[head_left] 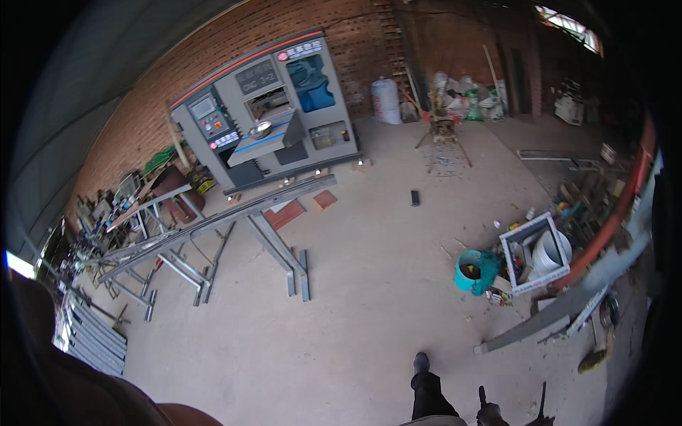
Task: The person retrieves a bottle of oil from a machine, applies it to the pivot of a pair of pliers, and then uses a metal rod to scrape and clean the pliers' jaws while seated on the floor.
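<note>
My right hand shows small and dark at the lower edge, right of my leg. Its fingers look closed around a dark, narrow object that sticks upward; its kind cannot be made out. Just to the right, another thin dark piece rises from the edge, and whether the two are joined is hidden. My left hand is out of sight. A large, dark, blurred shape fills the lower left corner, too unclear to name.
A grey CNC machine stands by the brick wall. Before it runs a long metal frame on splayed legs. Rightward are a teal bucket, a white-framed box and a long metal beam. A dark flat object lies on the floor.
</note>
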The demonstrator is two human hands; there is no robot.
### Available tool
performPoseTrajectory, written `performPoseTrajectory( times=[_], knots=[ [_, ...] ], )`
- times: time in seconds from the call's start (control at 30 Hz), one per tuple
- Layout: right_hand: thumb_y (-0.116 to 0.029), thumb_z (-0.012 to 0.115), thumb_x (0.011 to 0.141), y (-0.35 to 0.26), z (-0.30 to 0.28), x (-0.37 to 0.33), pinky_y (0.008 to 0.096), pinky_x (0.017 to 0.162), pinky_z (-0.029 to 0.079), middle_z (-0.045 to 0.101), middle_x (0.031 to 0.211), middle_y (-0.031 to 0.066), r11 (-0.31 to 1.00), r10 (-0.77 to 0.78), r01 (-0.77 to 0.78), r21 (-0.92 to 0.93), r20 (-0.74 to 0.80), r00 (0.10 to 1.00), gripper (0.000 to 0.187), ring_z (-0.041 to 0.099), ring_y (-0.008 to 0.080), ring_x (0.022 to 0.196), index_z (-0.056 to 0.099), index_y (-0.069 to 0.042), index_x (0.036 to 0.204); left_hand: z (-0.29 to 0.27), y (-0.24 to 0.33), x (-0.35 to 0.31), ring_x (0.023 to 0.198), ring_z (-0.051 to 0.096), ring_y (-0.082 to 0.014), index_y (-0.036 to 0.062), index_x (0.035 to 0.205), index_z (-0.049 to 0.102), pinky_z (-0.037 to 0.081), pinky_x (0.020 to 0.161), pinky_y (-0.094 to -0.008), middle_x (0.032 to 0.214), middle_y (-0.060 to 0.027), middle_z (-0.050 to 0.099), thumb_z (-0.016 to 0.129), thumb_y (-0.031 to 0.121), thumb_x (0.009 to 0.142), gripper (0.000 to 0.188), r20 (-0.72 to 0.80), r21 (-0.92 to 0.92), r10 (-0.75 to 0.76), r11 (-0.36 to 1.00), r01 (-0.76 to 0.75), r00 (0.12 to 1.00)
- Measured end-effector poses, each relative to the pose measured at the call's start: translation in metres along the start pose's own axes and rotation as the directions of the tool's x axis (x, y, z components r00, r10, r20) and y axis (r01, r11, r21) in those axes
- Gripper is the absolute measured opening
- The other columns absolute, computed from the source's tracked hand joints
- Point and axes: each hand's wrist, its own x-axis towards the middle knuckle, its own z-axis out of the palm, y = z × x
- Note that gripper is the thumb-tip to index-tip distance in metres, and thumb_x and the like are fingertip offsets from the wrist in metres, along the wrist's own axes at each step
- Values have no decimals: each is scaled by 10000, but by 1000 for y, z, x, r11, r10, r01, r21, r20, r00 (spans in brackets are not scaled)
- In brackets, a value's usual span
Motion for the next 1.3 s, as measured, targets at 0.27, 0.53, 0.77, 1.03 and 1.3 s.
performPoseTrajectory(
  times=[0.27,0.53,0.77,1.03,1.3],
  knots=[
    [-112,489,925,-333,187,109,375,422,485,589,615,65,615,-78,164,-771,147,986,129,593,232,467,595,-132,995,118,-140,127,694,617,-198,-24,1108,596,541,697,-355,845,-83,640,735,393,850,510,117,126,-72,990,57,991],
    [-45,583,850,-658,341,153,324,413,460,581,654,50,956,-193,197,-215,41,980,95,546,164,468,577,-66,943,221,-283,142,680,611,-198,-18,1062,609,533,681,-355,828,-81,643,748,352,847,450,80,115,-152,983,142,985],
    [-133,583,901,-817,462,208,286,398,449,585,589,65,930,-274,281,-235,63,960,135,569,163,439,608,-12,845,340,-468,163,667,606,-198,-12,1021,620,527,668,-356,813,-79,646,759,316,844,399,171,-60,-71,995,82,983],
    [-42,533,816,-1000,573,270,274,502,466,641,795,69,963,-269,252,95,355,896,76,597,147,562,583,-75,863,458,-674,224,653,600,-199,-6,975,633,519,652,-356,796,-77,649,773,275,840,342,167,-227,-1,973,40,986],
    [-30,522,781,-1184,687,411,338,620,533,656,898,108,982,-191,137,133,636,748,112,665,215,723,580,-65,870,615,-834,243,638,595,-199,0,929,646,512,636,-356,779,-75,652,786,234,837,288,63,-248,-344,904,348,937]
  ],
)
